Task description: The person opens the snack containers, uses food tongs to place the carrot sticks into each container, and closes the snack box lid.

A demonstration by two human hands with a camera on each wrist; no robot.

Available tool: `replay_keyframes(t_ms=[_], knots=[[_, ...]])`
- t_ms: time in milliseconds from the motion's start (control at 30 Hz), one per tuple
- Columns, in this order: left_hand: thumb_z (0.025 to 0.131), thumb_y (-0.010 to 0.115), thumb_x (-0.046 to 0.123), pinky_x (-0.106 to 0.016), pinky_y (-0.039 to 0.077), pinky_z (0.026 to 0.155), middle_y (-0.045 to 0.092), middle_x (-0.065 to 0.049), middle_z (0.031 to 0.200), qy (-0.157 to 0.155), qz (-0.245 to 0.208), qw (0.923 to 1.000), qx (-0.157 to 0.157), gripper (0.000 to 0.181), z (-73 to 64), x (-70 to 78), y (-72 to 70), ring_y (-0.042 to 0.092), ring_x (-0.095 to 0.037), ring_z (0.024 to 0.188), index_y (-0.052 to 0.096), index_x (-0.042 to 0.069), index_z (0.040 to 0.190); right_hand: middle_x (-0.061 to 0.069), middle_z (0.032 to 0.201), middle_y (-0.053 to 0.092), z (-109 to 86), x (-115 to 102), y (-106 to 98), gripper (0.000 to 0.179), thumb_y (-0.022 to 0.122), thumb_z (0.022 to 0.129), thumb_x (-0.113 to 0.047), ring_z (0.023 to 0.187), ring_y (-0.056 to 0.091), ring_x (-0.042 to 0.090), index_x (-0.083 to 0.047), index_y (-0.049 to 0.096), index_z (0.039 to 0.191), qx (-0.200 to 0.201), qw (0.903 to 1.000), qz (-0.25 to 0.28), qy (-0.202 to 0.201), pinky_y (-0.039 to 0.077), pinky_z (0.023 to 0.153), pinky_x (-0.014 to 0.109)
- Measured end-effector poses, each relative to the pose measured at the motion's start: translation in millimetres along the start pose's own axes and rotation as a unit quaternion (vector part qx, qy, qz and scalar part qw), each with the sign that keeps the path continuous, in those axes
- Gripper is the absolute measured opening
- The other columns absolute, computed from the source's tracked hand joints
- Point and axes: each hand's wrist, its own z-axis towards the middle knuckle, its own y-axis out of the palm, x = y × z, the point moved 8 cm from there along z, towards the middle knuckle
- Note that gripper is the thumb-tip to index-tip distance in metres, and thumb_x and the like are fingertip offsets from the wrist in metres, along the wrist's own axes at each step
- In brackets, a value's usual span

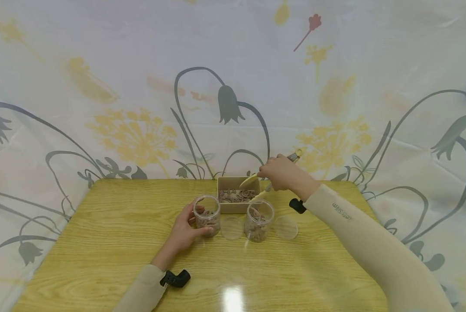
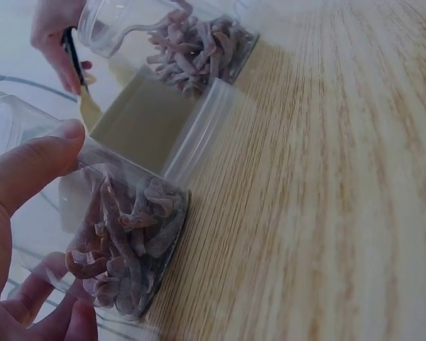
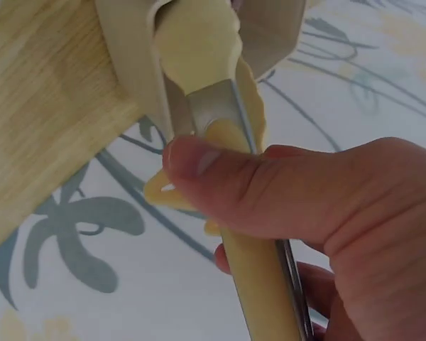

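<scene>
My left hand [image 1: 183, 232] grips a clear jar [image 1: 208, 219], thumb on its near side and fingers round the far side. Brownish, twisted dried strips [image 2: 124, 241] fill its lower part. My right hand [image 1: 281, 173] holds a pair of metal tongs with yellow tips [image 3: 199, 46], thumb pressed along the handle. Those tips reach into a beige bin [image 1: 237, 209] that contains more of the strips [image 1: 237, 196]. Whether the tongs grip a strip cannot be seen. A second clear jar [image 1: 258, 227], also partly filled with strips, stands untouched in front of the bin.
One clear round lid [image 1: 232, 229] lies between the jars and another lid [image 1: 286, 228] lies right of the second jar. The wooden table [image 1: 120, 238] ends just behind the bin, where a flower-patterned cloth [image 1: 139, 65] hangs.
</scene>
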Motion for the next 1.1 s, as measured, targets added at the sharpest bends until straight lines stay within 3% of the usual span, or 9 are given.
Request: replay_keyframes(t_ms=[200,300,533,700,833,967,1100], knots=[[0.074,0.090,0.011,-0.056,0.043,0.101,0.056,-0.018,0.130,0.008,0.006,0.9999,0.001,0.088,-0.4,-0.2,0.2,0.057,-0.037,0.117,0.043,0.002,0.147,0.001,0.087,0.069,13.0,-17.2,-13.0,0.003,0.076,0.090,-0.015,0.084,0.060,0.024,-0.017,0.077,0.091,0.032,0.9983,-0.044,0.019,0.047,0.084,0.044],[0.074,0.090,0.015,-0.056,0.046,0.098,0.056,-0.017,0.127,0.023,0.020,0.9995,0.004,0.087,-0.8,0.5,-0.3,0.058,-0.037,0.115,0.044,-0.001,0.145,0.002,0.080,0.065,19.0,-22.1,-13.0,0.006,0.075,0.090,-0.015,0.080,0.056,0.023,-0.016,0.074,0.084,0.036,0.9972,-0.058,0.031,0.045,0.083,0.043],[0.074,0.089,0.011,-0.057,0.042,0.102,0.055,-0.018,0.129,0.000,0.001,1.0000,0.000,0.084,-1.0,-1.9,-0.5,0.056,-0.037,0.116,0.045,0.001,0.145,0.000,0.086,0.067,26.0,-23.7,-1.4,0.006,0.075,0.090,-0.012,0.075,0.048,0.021,-0.017,0.075,0.094,0.042,0.9957,-0.079,0.026,0.037,0.075,0.037],[0.075,0.088,0.004,-0.057,0.042,0.103,0.055,-0.020,0.129,-0.006,-0.001,1.0000,0.001,0.083,-0.6,-1.0,-0.4,0.055,-0.038,0.117,0.045,0.002,0.146,0.001,0.097,0.068,26.2,-15.0,6.2,0.015,0.079,0.087,-0.022,0.089,0.057,0.026,-0.017,0.075,0.101,0.027,0.9966,-0.065,0.044,0.045,0.085,0.043],[0.074,0.086,-0.002,-0.057,0.042,0.103,0.054,-0.022,0.129,-0.010,0.000,0.9999,0.008,0.083,-0.6,0.4,-1.1,0.054,-0.040,0.119,0.045,0.003,0.145,0.005,0.101,0.069,27.4,-10.9,12.3,0.019,0.076,0.089,-0.016,0.099,0.060,0.030,-0.016,0.075,0.107,0.002,0.9985,-0.029,0.047,0.045,0.095,0.051],[0.075,0.083,-0.007,-0.059,0.043,0.101,0.052,-0.027,0.129,-0.011,-0.002,0.9999,0.001,0.080,-3.5,13.8,-0.3,0.054,-0.044,0.119,0.045,0.001,0.145,0.007,0.102,0.070,28.5,-10.8,19.7,0.017,0.071,0.092,-0.010,0.098,0.061,0.031,-0.015,0.075,0.108,-0.016,0.9988,-0.002,0.047,0.045,0.095,0.052],[0.075,0.083,-0.007,-0.060,0.044,0.099,0.051,-0.031,0.126,-0.002,-0.001,1.0000,-0.006,0.077,-7.4,32.5,0.1,0.054,-0.047,0.117,0.046,-0.002,0.142,0.008,0.096,0.069,28.4,-11.3,22.0,0.010,0.069,0.093,-0.008,0.090,0.062,0.031,-0.015,0.076,0.096,0.001,0.9987,0.006,0.051,0.048,0.086,0.051]])
